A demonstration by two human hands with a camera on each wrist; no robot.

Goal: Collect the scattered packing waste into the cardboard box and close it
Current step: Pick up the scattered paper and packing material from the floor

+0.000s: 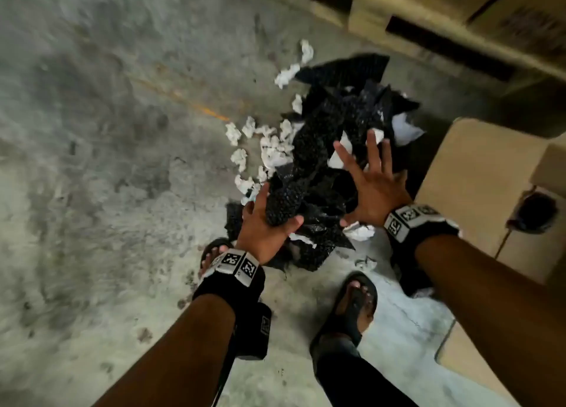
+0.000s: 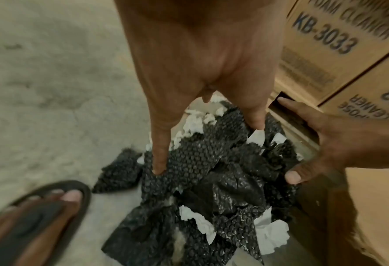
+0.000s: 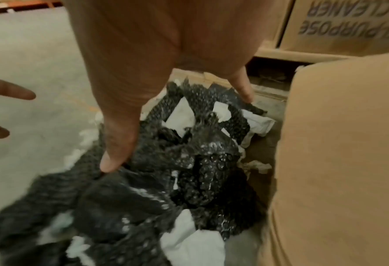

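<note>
A heap of black bubble wrap [image 1: 324, 137] mixed with crumpled white paper [image 1: 272, 149] lies on the concrete floor. My left hand [image 1: 277, 210] reaches into its near left edge, fingers straight and spread, with a roll of wrap lying between thumb and index; in the left wrist view the left hand [image 2: 207, 145] touches the wrap [image 2: 196, 162] with its fingertips. My right hand [image 1: 364, 177] is spread wide over the heap's right side, and its fingertips [image 3: 111, 165] touch the wrap [image 3: 189, 162]. The tan cardboard box [image 1: 477, 186] stands just right of the heap.
My feet in black sandals [image 1: 355, 302] stand at the heap's near edge. A wooden pallet [image 1: 370, 17] carrying printed cartons [image 2: 321, 54] lies beyond the heap. Bare concrete floor [image 1: 107, 131] stretches to the left. Small paper scraps [image 1: 366, 262] lie near my right foot.
</note>
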